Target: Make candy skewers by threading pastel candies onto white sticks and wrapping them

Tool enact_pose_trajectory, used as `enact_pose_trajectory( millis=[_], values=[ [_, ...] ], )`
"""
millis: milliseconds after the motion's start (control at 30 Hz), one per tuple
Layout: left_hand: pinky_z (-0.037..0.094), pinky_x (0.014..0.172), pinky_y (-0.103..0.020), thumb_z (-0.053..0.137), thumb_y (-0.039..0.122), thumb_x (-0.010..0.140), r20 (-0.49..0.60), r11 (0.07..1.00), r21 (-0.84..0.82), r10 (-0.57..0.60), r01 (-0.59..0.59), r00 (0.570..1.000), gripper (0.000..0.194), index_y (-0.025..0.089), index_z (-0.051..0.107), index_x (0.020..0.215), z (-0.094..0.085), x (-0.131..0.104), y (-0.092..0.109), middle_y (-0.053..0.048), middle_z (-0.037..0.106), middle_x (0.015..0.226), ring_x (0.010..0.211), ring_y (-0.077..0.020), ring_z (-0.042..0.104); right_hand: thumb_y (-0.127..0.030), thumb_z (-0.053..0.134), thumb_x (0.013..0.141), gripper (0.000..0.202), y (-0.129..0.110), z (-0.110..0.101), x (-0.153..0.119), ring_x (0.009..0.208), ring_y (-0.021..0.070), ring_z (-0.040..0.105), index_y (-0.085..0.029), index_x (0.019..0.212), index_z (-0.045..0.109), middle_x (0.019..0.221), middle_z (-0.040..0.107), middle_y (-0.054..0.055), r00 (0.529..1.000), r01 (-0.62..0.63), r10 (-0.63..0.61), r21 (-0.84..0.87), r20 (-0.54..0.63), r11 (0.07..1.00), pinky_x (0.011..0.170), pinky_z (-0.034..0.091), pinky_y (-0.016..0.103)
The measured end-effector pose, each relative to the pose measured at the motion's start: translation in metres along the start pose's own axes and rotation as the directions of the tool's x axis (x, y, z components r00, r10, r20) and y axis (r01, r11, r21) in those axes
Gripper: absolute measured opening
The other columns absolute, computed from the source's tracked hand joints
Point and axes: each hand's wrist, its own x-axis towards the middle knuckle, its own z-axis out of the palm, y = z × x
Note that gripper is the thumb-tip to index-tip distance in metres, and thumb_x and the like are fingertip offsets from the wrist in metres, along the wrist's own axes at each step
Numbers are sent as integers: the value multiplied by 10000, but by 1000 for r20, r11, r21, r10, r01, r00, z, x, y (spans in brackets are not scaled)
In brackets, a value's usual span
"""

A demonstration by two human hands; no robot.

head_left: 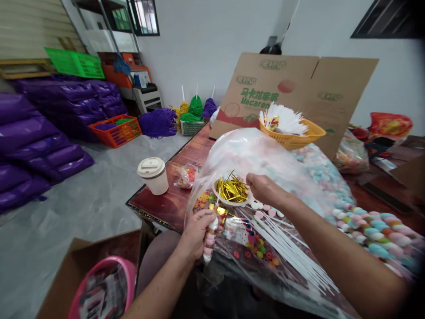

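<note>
Clock is read around the bowl, 12 being away from the worker. Largest is the reddish-brown wooden-looking table (192, 155). On it, at 1 o'clock, bulges a clear, hazy plastic bag (252, 146) w/ pale pink & blue pieces showing through; its loose film should be kept away from the fingers. At 4 o'clock lies a fanned bundle of thin white sticks (285, 243); the R forearm passes above, so elbow had better stay high.

The round, whitish bowl (231, 204) is in the centre. The worker's R hand (265, 186) is at its 3 o'clock rim, fingers curled; whether they pinch smth, one cannot tell. L hand (195, 232), at approx. 7 o'clock, grasps a pink-and-white skewer of soft-looking pieces (209, 241), tilted, bare end toward 12–1 o'clock.

Smallest are the shiny gold strips (231, 188), tangled in the bowl. It seems best to take one by its free end, pull slowly b/c neighbours may follow, & keep the L grip light, bc the pieces could probably dent.
</note>
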Motion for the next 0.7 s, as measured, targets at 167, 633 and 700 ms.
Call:
enact_pose_trajectory(
  millis=[167,633,700],
  values=[
    [414,399,-170,689,283,559,77,995,37,93,-96,993,231,130,581,694,32,-8,-7,3,608,610,470,-95,570,-338,437,837,206,7,37,-86,402,87,439,-170,858,554,473,495,-49,999,-25,-24,808,48,588,413,343,195],
    [244,212,-160,524,364,743,287,824,553,-50,-123,957,208,182,488,648,73,-42,-51,74,422,347,214,-69,328,-402,512,769,323,10,77,-147,410,57,315,-181,552,419,443,378,-69,1000,-6,20,975,2,220,399,239,184],
    [261,227,-162,533,400,764,355,815,548,-24,-188,934,254,173,501,655,72,-47,-51,62,449,363,224,-72,359,-363,525,769,283,9,82,-150,455,68,354,-173,574,449,483,416,-59,997,26,57,955,-45,295,430,276,183]
  ],
)
